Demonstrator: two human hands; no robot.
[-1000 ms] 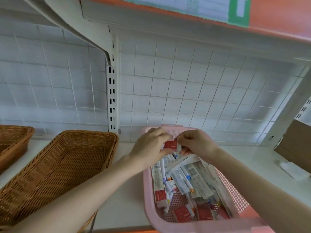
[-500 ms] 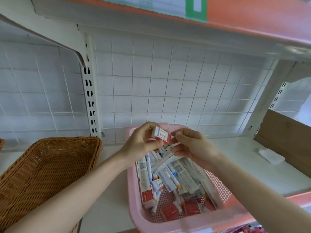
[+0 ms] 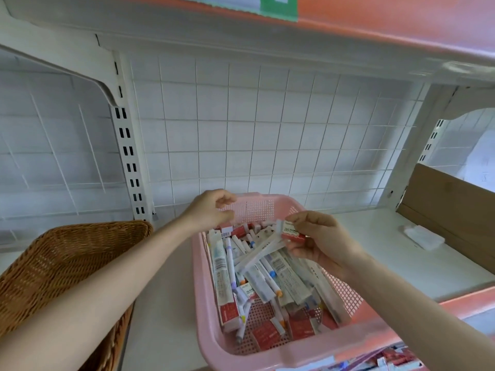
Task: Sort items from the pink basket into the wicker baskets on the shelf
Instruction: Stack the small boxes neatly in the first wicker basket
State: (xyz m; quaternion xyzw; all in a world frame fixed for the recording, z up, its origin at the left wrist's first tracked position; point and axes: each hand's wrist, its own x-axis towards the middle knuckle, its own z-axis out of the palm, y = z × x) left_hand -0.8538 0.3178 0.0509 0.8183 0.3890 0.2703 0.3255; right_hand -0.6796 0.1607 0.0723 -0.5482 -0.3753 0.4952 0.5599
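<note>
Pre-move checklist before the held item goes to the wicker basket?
1. Small red-and-white box pinched in the right hand: ok.
2. Right hand holds only that box: cannot tell; a long white pack lies right against its fingers.
3. Left hand free: ok, fingers loosely curled, holding nothing, over the far rim of the pink basket.
4. Wicker basket in place to the left of the pink basket, top open: ok.
5. Path from right hand to wicker basket: not ok, the left forearm lies across it.
</note>
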